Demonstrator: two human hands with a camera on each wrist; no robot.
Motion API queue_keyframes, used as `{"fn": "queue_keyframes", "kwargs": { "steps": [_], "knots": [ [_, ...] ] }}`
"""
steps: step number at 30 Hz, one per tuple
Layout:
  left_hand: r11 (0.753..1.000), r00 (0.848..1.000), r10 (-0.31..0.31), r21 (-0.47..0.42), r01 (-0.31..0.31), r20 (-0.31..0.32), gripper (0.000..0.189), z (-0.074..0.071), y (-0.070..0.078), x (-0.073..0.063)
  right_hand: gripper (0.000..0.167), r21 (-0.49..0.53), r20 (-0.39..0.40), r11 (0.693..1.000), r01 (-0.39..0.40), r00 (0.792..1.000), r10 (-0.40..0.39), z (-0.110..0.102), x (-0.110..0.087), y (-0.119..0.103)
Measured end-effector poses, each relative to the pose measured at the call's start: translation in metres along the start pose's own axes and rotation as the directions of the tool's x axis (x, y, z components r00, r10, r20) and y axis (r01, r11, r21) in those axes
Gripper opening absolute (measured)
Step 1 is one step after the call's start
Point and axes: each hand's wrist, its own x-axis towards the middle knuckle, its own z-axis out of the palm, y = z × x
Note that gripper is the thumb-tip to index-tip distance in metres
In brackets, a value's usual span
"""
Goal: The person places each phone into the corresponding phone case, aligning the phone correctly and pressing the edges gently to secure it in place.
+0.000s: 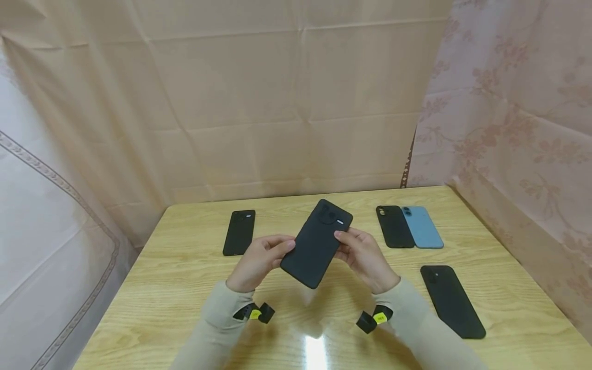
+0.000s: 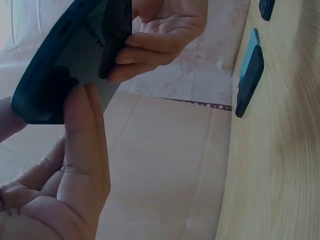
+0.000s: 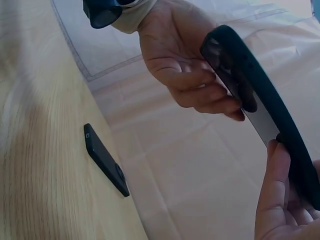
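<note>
A black phone in a dark case (image 1: 316, 244) is held tilted above the table, its round camera bump and back facing up in the head view. The left hand (image 1: 259, 261) pinches its left edge near the lower corner, thumb on the back. On the opposite side, the right hand (image 1: 365, 257) grips the edge just below the camera bump. Both wrist views show the glossy, reflective screen side of the phone (image 3: 295, 135), with fingertips against it. In the right wrist view, the left hand's fingers (image 3: 210, 95) curl under the screen.
On the wooden table (image 1: 176, 293), another black phone (image 1: 239, 233) lies at the back left. A black case with a camera opening (image 1: 395, 226) sits beside a light blue phone (image 1: 422, 226) at the back right. One more black phone (image 1: 452, 300) lies near the right sleeve. Cloth curtains (image 1: 296, 103) surround the table.
</note>
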Motion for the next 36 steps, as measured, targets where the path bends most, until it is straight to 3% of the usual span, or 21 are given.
{"fn": "queue_keyframes", "kwargs": {
  "steps": [12,22,30,36],
  "knots": [
    [0.999,1.0,0.003,-0.044,-0.002,0.013,0.037,0.005,-0.008,0.001,0.016,-0.061,0.03,0.998,-0.026,0.999,0.028,-0.001,0.006,-0.002],
    [0.992,0.994,0.023,-0.122,-0.036,-0.106,0.033,0.02,-0.013,0.0,0.019,0.028,0.053,0.999,-0.036,0.998,0.034,0.001,0.005,-0.008],
    [0.982,0.971,-0.012,-0.185,-0.033,-0.238,0.028,0.026,-0.018,0.002,0.014,-0.002,0.014,0.997,-0.073,0.997,0.073,0.002,0.003,-0.003],
    [0.974,0.956,-0.002,-0.219,-0.065,-0.293,0.024,0.028,-0.022,0.007,0.041,-0.104,0.008,0.988,-0.11,0.994,0.112,0.003,0.002,0.004]
  ]
}}
